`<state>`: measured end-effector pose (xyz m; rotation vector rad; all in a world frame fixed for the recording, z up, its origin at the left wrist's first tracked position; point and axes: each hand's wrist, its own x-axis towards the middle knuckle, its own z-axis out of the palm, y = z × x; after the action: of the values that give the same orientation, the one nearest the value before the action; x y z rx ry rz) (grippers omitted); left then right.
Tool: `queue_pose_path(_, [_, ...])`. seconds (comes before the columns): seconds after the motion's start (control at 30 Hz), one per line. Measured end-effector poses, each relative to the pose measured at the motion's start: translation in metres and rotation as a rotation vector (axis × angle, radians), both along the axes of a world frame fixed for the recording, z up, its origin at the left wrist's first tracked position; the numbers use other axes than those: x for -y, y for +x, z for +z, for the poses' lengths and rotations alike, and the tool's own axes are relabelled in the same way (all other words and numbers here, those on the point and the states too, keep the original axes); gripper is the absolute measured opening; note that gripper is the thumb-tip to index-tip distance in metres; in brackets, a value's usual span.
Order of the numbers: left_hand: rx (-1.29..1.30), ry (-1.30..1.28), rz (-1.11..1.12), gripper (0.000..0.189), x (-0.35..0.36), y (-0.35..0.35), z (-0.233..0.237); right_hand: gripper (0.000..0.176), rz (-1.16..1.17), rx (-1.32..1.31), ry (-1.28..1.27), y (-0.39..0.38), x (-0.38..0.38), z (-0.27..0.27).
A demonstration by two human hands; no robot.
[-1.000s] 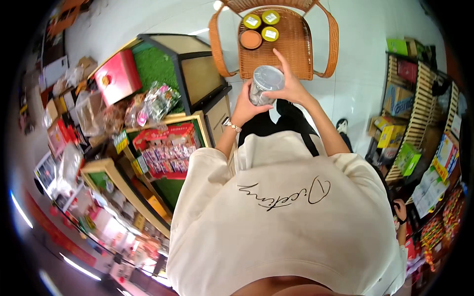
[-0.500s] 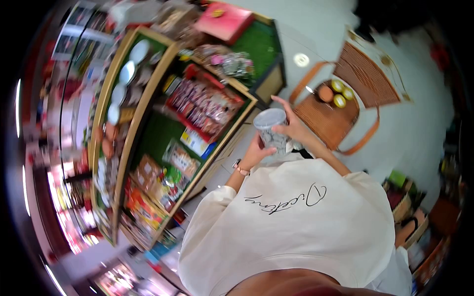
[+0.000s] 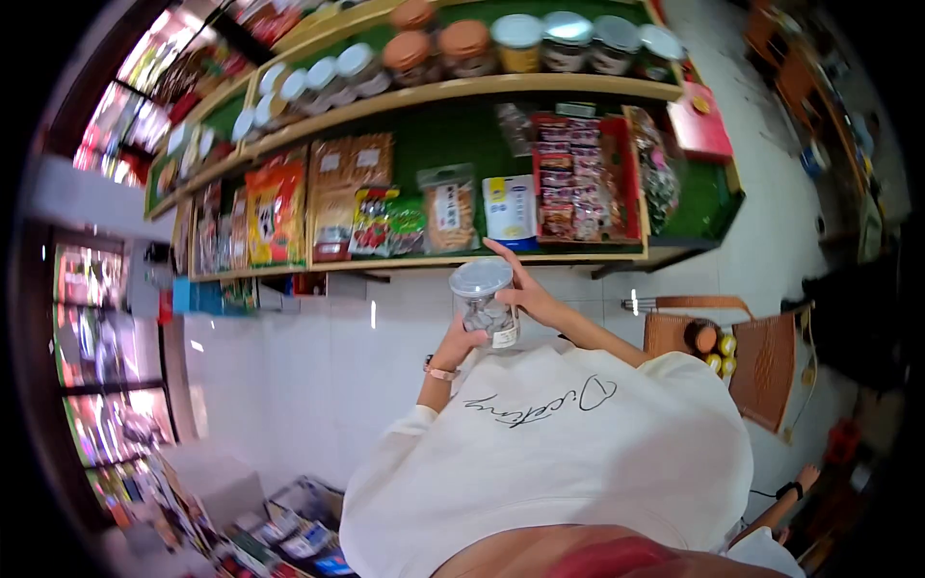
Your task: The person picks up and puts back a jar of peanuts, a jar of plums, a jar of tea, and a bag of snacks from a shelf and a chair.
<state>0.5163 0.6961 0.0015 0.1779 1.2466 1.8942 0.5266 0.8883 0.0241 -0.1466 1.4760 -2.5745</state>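
A clear plastic jar (image 3: pixel 485 306) with a translucent lid and a white label stands in front of my chest, filled with greyish pieces. My left hand (image 3: pixel 461 339) wraps the lower left side of the jar, a watch and a pinkish band on its wrist. From the other side my right hand (image 3: pixel 528 297) grips the jar, thumb on its wall and one finger stretched up past the lid. Beyond the jar, the shelf's lower tier holds a white-and-blue pouch (image 3: pixel 510 210) and a bag of light brown snacks (image 3: pixel 449 210).
Lidded jars (image 3: pixel 466 48) line the upper shelf. A red box (image 3: pixel 631 183) of small packets sits below. A woven chair (image 3: pixel 766 380) at right bears several jars. Another person's hand (image 3: pixel 807 477) shows at lower right, and dark clothing (image 3: pixel 862 313) at far right. Boxes (image 3: pixel 299 535) stand lower left.
My view has turned left, so the shelf now runs across in front of me and the chair sits further right and lower. Both hands still hold the jar.
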Motion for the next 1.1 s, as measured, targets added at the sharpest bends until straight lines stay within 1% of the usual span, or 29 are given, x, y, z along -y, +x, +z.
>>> queue_pose_path(0.07, [0.014, 0.067, 0.027, 0.097, 0.028, -0.007, 0.003, 0.1, 0.171, -0.025, -0.085, -0.024, 0.027, -0.013])
queue_pose_path(0.1, [0.023, 0.094, 0.027, 0.098, 0.042, -0.012, 0.001, 0.102, 0.228, -0.041, -0.087, -0.033, 0.041, -0.003])
queue_pose_path(0.13, [0.022, 0.119, 0.021, 0.099, 0.056, -0.015, 0.0, 0.105, 0.26, -0.064, -0.102, -0.044, 0.054, 0.005])
queue_pose_path(0.17, [0.081, 0.18, 0.015, 0.1, 0.071, -0.02, -0.016, 0.114, 0.274, -0.049, -0.105, -0.057, 0.066, 0.007])
queue_pose_path(0.2, [0.121, 0.231, 0.006, 0.101, 0.079, -0.025, -0.022, 0.123, 0.281, -0.035, -0.111, -0.067, 0.076, 0.011])
queue_pose_path(0.27, [0.194, 0.334, -0.031, 0.102, 0.089, -0.034, -0.031, 0.13, 0.341, -0.002, -0.101, -0.079, 0.087, 0.024])
queue_pose_path(0.3, [0.23, 0.386, -0.053, 0.102, 0.089, -0.039, -0.031, 0.134, 0.309, -0.044, -0.084, -0.087, 0.092, 0.013])
queue_pose_path(0.4, [0.332, 0.538, -0.124, 0.104, 0.084, -0.057, -0.032, 0.123, 0.373, -0.107, -0.075, -0.103, 0.094, 0.007])
queue_pose_path(0.47, [0.38, 0.619, -0.164, 0.105, 0.073, -0.068, -0.033, 0.127, 0.359, -0.097, -0.131, -0.112, 0.091, 0.008])
queue_pose_path(0.53, [0.417, 0.667, -0.181, 0.106, 0.064, -0.077, -0.027, 0.127, 0.387, -0.041, -0.075, -0.123, 0.08, 0.014])
queue_pose_path(0.6, [0.414, 0.683, -0.188, 0.107, 0.053, -0.092, -0.017, 0.124, 0.381, -0.004, -0.085, -0.136, 0.069, 0.014])
queue_pose_path(0.67, [0.376, 0.648, -0.178, 0.109, 0.049, -0.113, -0.004, 0.121, 0.365, 0.009, -0.094, -0.155, 0.057, 0.017])
queue_pose_path(0.73, [0.156, 0.411, -0.094, 0.109, 0.051, -0.143, -0.019, 0.12, 0.362, 0.018, -0.124, -0.176, 0.047, 0.028])
queue_pose_path(0.77, [0.049, 0.29, -0.055, 0.109, 0.052, -0.161, -0.028, 0.119, 0.306, -0.021, -0.114, -0.188, 0.044, 0.032])
queue_pose_path(0.8, [-0.073, 0.14, -0.068, 0.106, 0.048, -0.177, -0.006, 0.117, 0.277, -0.068, -0.112, -0.204, 0.037, 0.022])
queue_pose_path(0.83, [-0.172, -0.008, -0.085, 0.105, 0.043, -0.191, 0.016, 0.113, 0.266, -0.045, -0.155, -0.214, 0.031, 0.025])
queue_pose_path(0.87, [-0.221, -0.122, -0.165, 0.093, 0.036, -0.211, 0.015, 0.11, 0.255, -0.022, -0.198, -0.225, 0.025, 0.027])
queue_pose_path(0.9, [-0.163, -0.123, -0.179, 0.064, 0.046, -0.224, 0.007, 0.106, 0.235, 0.006, -0.209, -0.232, 0.02, 0.038])
queue_pose_path(0.93, [-0.141, -0.163, -0.148, 0.062, 0.041, -0.226, 0.019, 0.104, 0.22, 0.022, -0.204, -0.241, 0.013, 0.042])
queue_pose_path(1.0, [-0.122, -0.233, -0.109, 0.059, 0.023, -0.244, 0.049, 0.099, 0.222, 0.015, -0.191, -0.264, -0.001, 0.031])
queue_pose_path(1.07, [-0.219, -0.227, -0.01, 0.057, 0.015, -0.245, 0.058, 0.091, 0.2, -0.055, -0.129, -0.274, -0.013, 0.024])
queue_pose_path(1.1, [-0.232, -0.14, 0.006, 0.054, 0.01, -0.246, 0.062, 0.083, 0.227, 0.008, -0.125, -0.273, -0.019, 0.029])
